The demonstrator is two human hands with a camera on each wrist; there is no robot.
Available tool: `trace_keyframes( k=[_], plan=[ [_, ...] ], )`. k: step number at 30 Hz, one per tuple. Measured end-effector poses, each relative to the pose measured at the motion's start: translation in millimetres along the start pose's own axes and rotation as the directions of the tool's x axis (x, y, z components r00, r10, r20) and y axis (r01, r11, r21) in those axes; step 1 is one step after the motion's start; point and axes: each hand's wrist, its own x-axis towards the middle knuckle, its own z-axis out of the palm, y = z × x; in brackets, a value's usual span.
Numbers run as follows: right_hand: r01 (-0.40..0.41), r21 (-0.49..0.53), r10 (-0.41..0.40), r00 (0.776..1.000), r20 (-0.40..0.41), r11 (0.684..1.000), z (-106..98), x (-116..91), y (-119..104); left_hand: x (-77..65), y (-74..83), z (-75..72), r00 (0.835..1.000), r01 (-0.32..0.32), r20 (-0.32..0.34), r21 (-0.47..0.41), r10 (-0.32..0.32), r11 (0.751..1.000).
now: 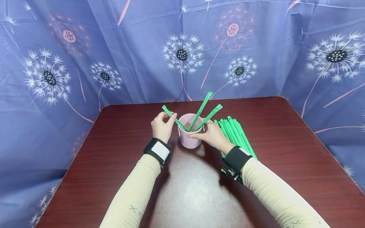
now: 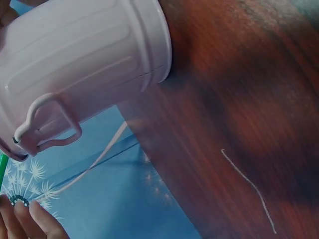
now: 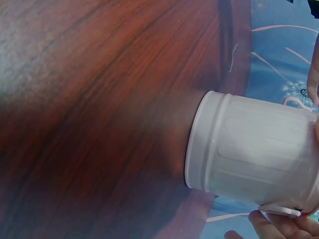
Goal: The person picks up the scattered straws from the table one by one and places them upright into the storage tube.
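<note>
Three sticks (image 1: 200, 111) sit in our bucket (image 1: 190, 142), left hand (image 1: 162, 127) pinching one, right hand (image 1: 213, 134) gripping the bucket; we've a bundle (image 1: 236, 134) left on the desk (image 1: 119, 152)!

By the head camera the scene is viewed from above and behind the forearms (image 1: 139, 186), facing forward and down; the tabletop (image 1: 119, 155), the left hand (image 1: 163, 127), the right hand (image 1: 212, 135) and the patterned cloth (image 1: 137, 63) beyond are taken in at middle range. By the left wrist camera the pink bucket (image 2: 84, 64) is viewed sideways from close by, its base turned toward picture right. By the right wrist camera it is likewise viewed closely, base toward picture left, rim end cropped. Bucket, tabletop and cloth are shared by both wrist views.
</note>
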Motion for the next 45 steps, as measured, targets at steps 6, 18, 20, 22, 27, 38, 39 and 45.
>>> trace_keyframes(
  k=[6,18,20,22,27,38,39,45],
  plan=[
    [-0.002,-0.017,0.003,1.0,0.012,1.0,0,0,1,-5.3,-5.9,4.5,0.993,0.018,0.113,0.026,-0.021,0.999],
    [-0.002,-0.075,0.005,0.999,0.04,0.997,-4,-2,-2,-19.4,-10.1,16.4,0.874,0.082,0.479,0.014,-0.079,0.997],
    [0.003,-0.049,0.002,0.996,0.084,0.999,-7,-2,1,-19.7,-9.0,15.9,0.874,0.082,0.479,0.023,-0.083,0.996],
    [-0.011,-0.047,0.017,0.992,0.128,0.999,-12,-1,5,-20.0,-8.0,16.0,0.872,0.086,0.481,0.031,-0.09,0.996],
    [-0.116,-0.146,0.133,0.985,0.11,0.982,-46,4,25,-19.6,-7.1,18.7,0.868,0.098,0.485,0.038,-0.104,0.994],
    [-0.367,-0.417,0.408,0.913,0.01,0.832,-115,-12,85,-19.7,-7.9,19.1,0.873,0.102,0.476,0.037,-0.107,0.994],
    [-0.391,-0.409,0.439,0.898,0.026,0.824,-116,-14,87,-19.7,-7.9,18.8,0.873,0.103,0.476,0.034,-0.107,0.994],
    [-0.444,-0.392,0.502,0.863,0.054,0.806,-113,-18,94,-21.3,-8.6,18.6,0.871,0.114,0.48,0.017,-0.108,0.993]
  ],
)
